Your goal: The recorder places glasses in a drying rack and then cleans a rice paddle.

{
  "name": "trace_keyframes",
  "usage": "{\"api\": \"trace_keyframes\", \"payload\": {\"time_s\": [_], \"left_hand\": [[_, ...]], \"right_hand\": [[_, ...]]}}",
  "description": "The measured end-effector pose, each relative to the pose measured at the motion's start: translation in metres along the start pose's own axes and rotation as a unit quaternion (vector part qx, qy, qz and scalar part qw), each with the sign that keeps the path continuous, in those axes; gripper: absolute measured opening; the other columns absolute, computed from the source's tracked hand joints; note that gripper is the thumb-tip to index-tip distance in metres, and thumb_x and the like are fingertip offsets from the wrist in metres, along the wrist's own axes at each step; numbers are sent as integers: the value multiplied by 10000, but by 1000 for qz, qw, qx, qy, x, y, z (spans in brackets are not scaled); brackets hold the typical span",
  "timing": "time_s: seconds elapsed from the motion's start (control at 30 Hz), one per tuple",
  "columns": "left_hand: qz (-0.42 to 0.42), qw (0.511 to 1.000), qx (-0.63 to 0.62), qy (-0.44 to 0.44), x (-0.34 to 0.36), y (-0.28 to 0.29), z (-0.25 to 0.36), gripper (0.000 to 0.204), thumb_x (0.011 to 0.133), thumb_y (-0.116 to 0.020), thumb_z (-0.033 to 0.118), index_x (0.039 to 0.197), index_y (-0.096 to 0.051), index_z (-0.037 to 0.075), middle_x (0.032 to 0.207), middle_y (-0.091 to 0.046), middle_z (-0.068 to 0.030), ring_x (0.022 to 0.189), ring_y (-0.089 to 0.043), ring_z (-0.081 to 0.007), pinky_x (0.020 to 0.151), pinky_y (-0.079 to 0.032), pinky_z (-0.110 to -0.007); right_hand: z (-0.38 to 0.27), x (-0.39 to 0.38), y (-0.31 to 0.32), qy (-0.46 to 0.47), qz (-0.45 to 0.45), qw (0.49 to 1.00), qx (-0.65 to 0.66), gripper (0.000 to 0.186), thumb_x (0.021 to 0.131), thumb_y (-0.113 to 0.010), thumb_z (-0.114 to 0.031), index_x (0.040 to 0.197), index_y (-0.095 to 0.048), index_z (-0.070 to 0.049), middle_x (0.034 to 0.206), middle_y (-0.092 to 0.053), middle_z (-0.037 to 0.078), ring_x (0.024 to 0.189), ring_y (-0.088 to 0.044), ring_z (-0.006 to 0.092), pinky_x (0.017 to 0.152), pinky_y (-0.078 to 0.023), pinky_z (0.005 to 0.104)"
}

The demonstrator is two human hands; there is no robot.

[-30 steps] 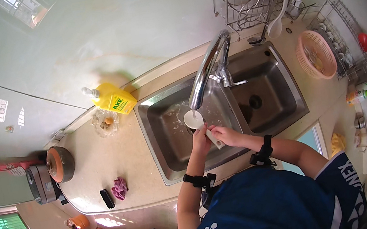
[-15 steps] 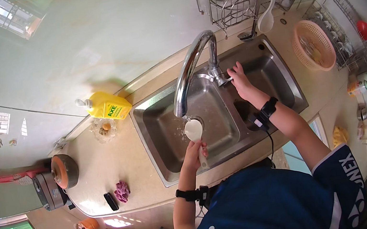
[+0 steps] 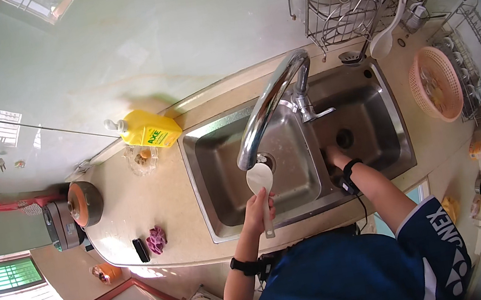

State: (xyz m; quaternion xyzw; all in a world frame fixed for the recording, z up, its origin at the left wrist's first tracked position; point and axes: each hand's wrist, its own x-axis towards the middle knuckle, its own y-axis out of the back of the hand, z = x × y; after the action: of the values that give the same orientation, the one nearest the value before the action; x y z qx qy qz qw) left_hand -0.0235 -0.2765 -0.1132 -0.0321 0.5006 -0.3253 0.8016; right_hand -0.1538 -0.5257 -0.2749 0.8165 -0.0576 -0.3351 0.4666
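My left hand (image 3: 258, 208) is closed around the handle of a white rice paddle (image 3: 259, 177). The paddle's flat head points away from me, just below the spout of the curved chrome faucet (image 3: 266, 114), over the left basin (image 3: 220, 179). My right hand (image 3: 337, 157) reaches down into the right basin (image 3: 367, 109), close to the wall between the basins. Its fingers are hidden, so whether it holds anything does not show. The faucet lever (image 3: 322, 113) is untouched and sticks out to the right. No water stream can be made out now.
Left of the sink stand a yellow pump bottle (image 3: 151, 128) and a glass dish (image 3: 142, 160). Farther left are a purple cloth (image 3: 156, 240), a black object (image 3: 141, 250) and a lidded pot (image 3: 85, 203). A pink basket (image 3: 435, 84) and a wire rack (image 3: 350, 4) flank the right side.
My right hand has left the faucet lever and gone down into the right basin. The splashing around the paddle is no longer visible. My left hand keeps its hold on the paddle.
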Motion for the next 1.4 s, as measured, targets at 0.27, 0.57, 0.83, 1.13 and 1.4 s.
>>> {"api": "trace_keyframes", "payload": {"time_s": [0.27,0.57,0.83,1.13,1.4], "left_hand": [[5,996,49,-80,4,-17,2,242,858,-374,332,843,-378,91,627,-407,-8,381,-351,-73,314,-267,-195],[15,996,30,-84,14,-29,-1,87,845,-300,187,880,-343,121,597,-377,-17,369,-333,-78,293,-249,-207],[55,992,72,-84,5,-30,-4,169,869,-322,260,805,-339,104,560,-366,-9,365,-332,-80,302,-279,-225],[48,993,43,-101,10,-30,5,186,874,-329,308,815,-329,131,578,-356,6,375,-317,-68,311,-270,-207],[50,996,8,-78,14,-26,16,191,872,-334,301,792,-320,128,567,-337,2,360,-300,-71,296,-250,-214]], "right_hand": [[-23,-90,104,-56,133,880,453,258,654,-568,-93,886,-501,-6,744,-542,62,699,-523,115,629,-424,244],[-167,-91,84,263,230,863,366,212,667,-602,-39,865,-525,-29,802,-504,107,742,-515,255,641,-414,301],[-173,-54,77,226,283,875,322,190,624,-532,80,784,-521,-20,814,-467,114,759,-481,283,649,-402,339],[-175,-53,74,259,309,862,307,163,609,-548,65,741,-531,-29,778,-497,114,733,-498,291,638,-415,346],[-183,-59,70,278,304,844,342,108,622,-535,66,693,-524,-16,757,-495,105,692,-493,273,608,-401,334]]}}
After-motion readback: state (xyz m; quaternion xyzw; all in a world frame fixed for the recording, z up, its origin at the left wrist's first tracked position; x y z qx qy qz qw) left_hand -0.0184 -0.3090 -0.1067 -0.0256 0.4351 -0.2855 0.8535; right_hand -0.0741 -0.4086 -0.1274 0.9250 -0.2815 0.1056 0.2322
